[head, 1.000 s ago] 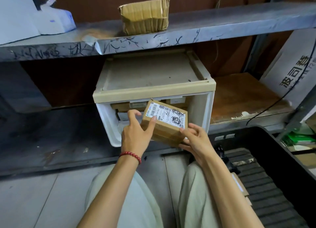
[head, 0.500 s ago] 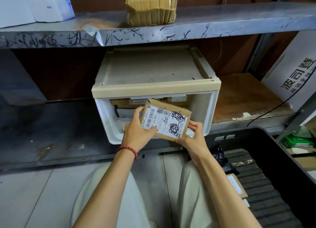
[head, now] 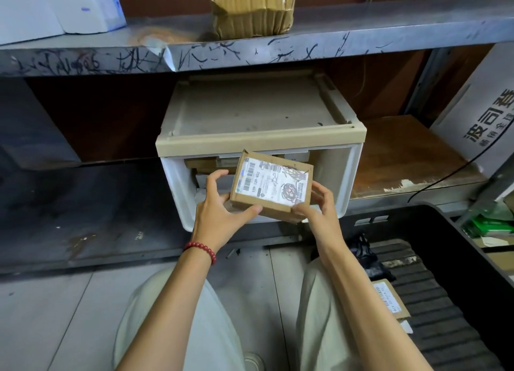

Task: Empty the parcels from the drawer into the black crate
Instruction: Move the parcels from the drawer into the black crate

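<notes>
The left hand (head: 219,215) grips one short end of a small cardboard parcel (head: 274,186). Its thumb lies along the near lower edge and its fingers curl up round the far side. The right hand (head: 317,212) pinches the opposite end, thumb at the near corner and fingers wrapped behind. A red bead bracelet (head: 201,249) sits on the left wrist.

Between the two hands the parcel is in the air, touching nothing else. It is tilted so that its white shipping label faces up toward the camera, just in front of the mouth of the drawer (head: 178,198). Inside the drawer, more flat brown parcels (head: 205,163) lie stacked at the back, so the emptying looks far from finished.

The box looks stiff and probably light, a corrugated carton that one hand could likely carry. The label seems glossy and could be slick, so the bare cardboard ends and edges are the better places to hold. Its walls should stand a firm pinch, though I cannot tell what is inside, so a gentle set-down seems wiser than a toss.

The black crate (head: 456,248) stands on the floor to the person's right, near the knee. It already holds one labelled parcel (head: 389,301) on its ribbed bottom and a dark crumpled bag (head: 364,256). Above the drawer runs a scratched metal shelf (head: 361,40) carrying a taped brown package (head: 251,9).
</notes>
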Demonstrator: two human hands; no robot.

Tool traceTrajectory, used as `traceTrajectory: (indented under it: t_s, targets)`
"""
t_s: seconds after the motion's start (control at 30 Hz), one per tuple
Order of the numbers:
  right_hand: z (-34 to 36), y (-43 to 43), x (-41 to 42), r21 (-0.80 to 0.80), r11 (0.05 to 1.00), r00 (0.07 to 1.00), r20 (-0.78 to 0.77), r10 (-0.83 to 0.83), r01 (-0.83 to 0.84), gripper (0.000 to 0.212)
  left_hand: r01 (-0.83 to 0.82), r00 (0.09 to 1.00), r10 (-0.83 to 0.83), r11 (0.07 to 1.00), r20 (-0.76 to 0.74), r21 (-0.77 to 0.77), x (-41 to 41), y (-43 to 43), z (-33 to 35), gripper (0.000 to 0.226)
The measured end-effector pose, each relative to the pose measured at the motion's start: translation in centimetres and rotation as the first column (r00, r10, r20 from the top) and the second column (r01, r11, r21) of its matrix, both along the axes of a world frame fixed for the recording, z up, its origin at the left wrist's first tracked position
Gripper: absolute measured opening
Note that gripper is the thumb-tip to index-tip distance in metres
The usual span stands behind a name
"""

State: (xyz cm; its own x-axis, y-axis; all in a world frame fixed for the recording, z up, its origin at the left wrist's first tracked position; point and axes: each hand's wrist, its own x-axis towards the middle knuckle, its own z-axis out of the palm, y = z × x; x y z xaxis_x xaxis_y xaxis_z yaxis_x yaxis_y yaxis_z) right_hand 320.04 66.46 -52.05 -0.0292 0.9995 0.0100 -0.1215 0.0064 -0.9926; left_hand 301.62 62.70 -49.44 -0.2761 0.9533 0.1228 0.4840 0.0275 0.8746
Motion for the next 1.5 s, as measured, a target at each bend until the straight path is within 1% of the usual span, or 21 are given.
traceTrajectory:
  t_s: [0.07, 0.13, 0.2, 0.27, 0.33, 0.37, 0.47, 0.5, 0.57, 0.7, 0.8, 0.87, 0.93, 1.0, 1.07, 1.13, 1.23, 1.33, 1.37, 1.47, 1.5]
  targets:
    - [-0.1, 0.5, 0.1, -0.081, 0.996, 0.997, -0.063, -0.034, 0.029, 0.067, -0.005, 1.0, 0.004, 1.0, 0.006, 0.014, -0.2, -0.4, 0.2, 0.083]
    - [-0.3, 0.8, 0.1, -0.147, 0.987, 0.994, -0.085, -0.07, 0.057, 0.065, -0.005, 1.0, 0.005, 1.0, -0.001, 0.021, -0.3, -0.7, 0.3, 0.082]
    - [-0.4, 0.9, 0.2, -0.197, 0.978, 0.989, -0.114, -0.09, 0.066, 0.069, 0.005, 1.0, -0.006, 1.0, 0.01, 0.027, -0.3, -0.9, 0.5, 0.082]
    - [-0.3, 0.8, 0.2, -0.241, 0.97, 0.988, -0.137, -0.068, 0.033, 0.073, 0.019, 0.999, -0.02, 0.999, 0.037, 0.03, 0.0, -1.0, 0.6, 0.082]
    - [-0.2, 0.6, 0.4, -0.26, 0.966, 0.99, -0.138, -0.03, -0.007, 0.063, 0.031, 0.998, -0.034, 0.999, 0.061, 0.039, 0.3, -0.9, 0.7, 0.083]
    - [-0.2, 0.5, 0.6, -0.265, 0.964, 0.991, -0.13, -0.013, -0.022, 0.058, 0.031, 0.997, -0.034, 0.998, 0.072, 0.047, 0.5, -0.8, 0.7, 0.083]
    - [-0.1, 0.5, 1.0, -0.268, 0.962, 0.997, -0.068, 0.031, -0.048, 0.061, 0.013, 0.994, -0.021, 0.997, 0.11, 0.075, 0.8, -0.2, 0.4, 0.078]
    - [0.1, 0.4, 1.1, -0.262, 0.964, 0.998, -0.047, 0.034, -0.046, 0.058, 0.002, 0.994, -0.012, 0.996, 0.112, 0.085, 0.9, 0.0, 0.2, 0.076]
    - [0.0, 0.3, 1.4, -0.232, 0.972, 1.0, -0.002, 0.025, -0.025, 0.054, -0.037, 0.996, 0.028, 0.994, 0.086, 0.104, 1.2, 0.4, 0.1, 0.069]
    - [-0.6, 0.4, 1.9, -0.198, 0.978, 0.995, 0.091, -0.049, 0.067, 0.05, -0.175, 0.984, 0.177, 0.977, -0.009, 0.121, 1.5, 0.8, 0.1, 0.055]
    - [-0.7, 0.7, 2.5, -0.201, 0.972, 0.983, 0.161, -0.089, 0.121, 0.049, -0.213, 0.975, 0.219, 0.971, -0.047, 0.111, 1.8, 0.9, 0.0, 0.053]
    - [-0.8, 1.0, 2.8, -0.199, 0.972, 0.981, 0.172, -0.094, 0.128, 0.05, -0.215, 0.974, 0.221, 0.971, -0.048, 0.104, 2.1, 1.0, 0.0, 0.053]
    - [-1.0, 1.0, 3.0, -0.206, 0.971, 0.985, 0.145, -0.094, 0.123, 0.047, -0.16, 0.986, 0.163, 0.981, -0.024, 0.106, 2.5, 1.1, 0.0, 0.056]
    - [-0.8, 1.1, 3.1, -0.249, 0.962, 0.991, 0.09, -0.096, 0.116, 0.043, -0.094, 0.995, 0.09, 0.99, 0.045, 0.101, 2.8, 1.4, -0.1, 0.063]
    - [-0.5, 1.0, 3.7, -0.318, 0.944, 0.995, -0.022, -0.101, 0.088, 0.044, -0.037, 0.994, 0.028, 0.995, 0.107, 0.091, 3.3, 1.7, -0.2, 0.066]
    - [-0.4, 0.9, 4.9, -0.384, 0.922, 0.99, -0.101, -0.098, 0.052, 0.045, 0.033, 0.992, -0.041, 0.997, 0.119, 0.065, 3.9, 2.1, -0.3, 0.064]
    - [-1.1, 0.2, 7.5, -0.462, 0.883, 0.991, -0.054, -0.126, 0.087, 0.046, 0.14, 0.986, -0.137, 0.99, 0.096, -0.023, 5.4, 2.7, -0.7, 0.054]
    - [-2.2, -0.8, 10.3, -0.494, 0.853, 0.979, -0.02, -0.204, 0.167, 0.068, 0.21, 0.976, -0.203, 0.972, 0.074, -0.108, 7.8, 3.4, -1.6, 0.046]
    - [-2.6, -1.2, 11.3, -0.492, 0.853, 0.976, -0.029, -0.218, 0.176, 0.07, 0.229, 0.973, -0.222, 0.965, 0.068, -0.13, 8.9, 3.6, -1.9, 0.045]
    - [-3.3, -2.2, 14.2, -0.433, 0.882, 0.971, -0.059, -0.232, 0.185, 0.045, 0.283, 0.959, -0.276, 0.946, 0.068, -0.155, 12.2, 4.5, -2.7, 0.043]
    - [-3.5, -2.3, 15.2, -0.414, 0.887, 0.964, -0.073, -0.254, 0.202, 0.042, 0.31, 0.951, -0.303, 0.937, 0.065, -0.163, 13.3, 4.8, -2.9, 0.042]
